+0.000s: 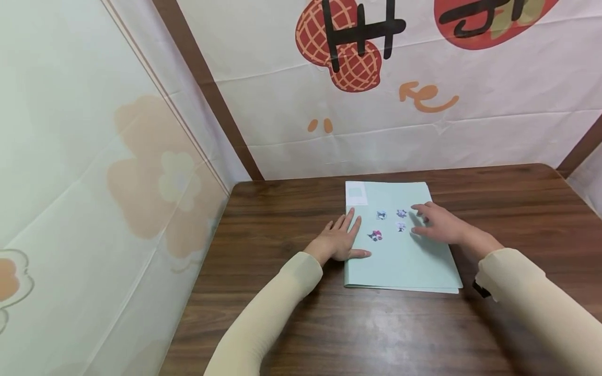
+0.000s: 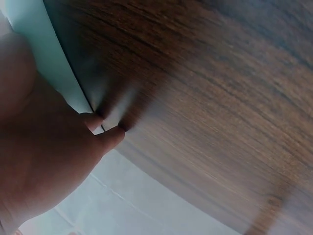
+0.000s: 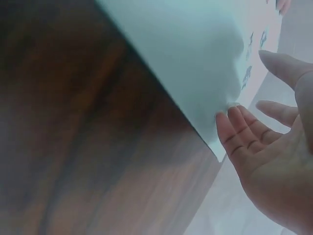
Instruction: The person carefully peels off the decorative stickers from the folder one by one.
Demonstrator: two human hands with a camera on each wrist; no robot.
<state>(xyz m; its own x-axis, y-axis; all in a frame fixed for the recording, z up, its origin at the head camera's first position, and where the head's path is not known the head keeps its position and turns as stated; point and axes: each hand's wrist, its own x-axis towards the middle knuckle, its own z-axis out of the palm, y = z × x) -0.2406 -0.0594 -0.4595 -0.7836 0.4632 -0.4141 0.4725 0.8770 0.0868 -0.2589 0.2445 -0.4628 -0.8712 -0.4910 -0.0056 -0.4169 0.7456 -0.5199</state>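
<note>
Four small stickers sit on a pale green folder (image 1: 400, 256) that lies flat on the dark brown wooden counter (image 1: 282, 219). The folder is thin, smooth and shaped like a tall rectangle, with a white label (image 1: 356, 195) in its corner at 11 o'clock. The counter has long wood-grain lines and looks a bit shiny.

The stickers are tiny and bumpy-edged. One pink and dark sticker (image 1: 374, 235) lies at 8 o'clock in the little group. One bluish sticker (image 1: 381, 214) lies at 11 o'clock. Two purple-white stickers (image 1: 401, 213) (image 1: 401, 226) lie on the 3 o'clock side, one above the other.

The left hand (image 1: 340, 241) lies flat with its fingers spread wide, partly on the counter and partly on the folder's 9 o'clock edge. It holds nothing. The left wrist view shows fingertips (image 2: 111, 137) pressing right where the folder's edge meets the wood.

The right hand (image 1: 439, 225) rests on the folder's 3 o'clock side, open, with straight loose fingers just beside the two purple-white stickers. It holds nothing either. In the right wrist view its fingertips (image 3: 230, 122) touch the folder's smooth sheet.

Both arms wear soft cream sleeves (image 1: 268, 313). A white cloth wall (image 1: 423, 130) with red and orange shapes hangs at 12 o'clock behind the counter.
</note>
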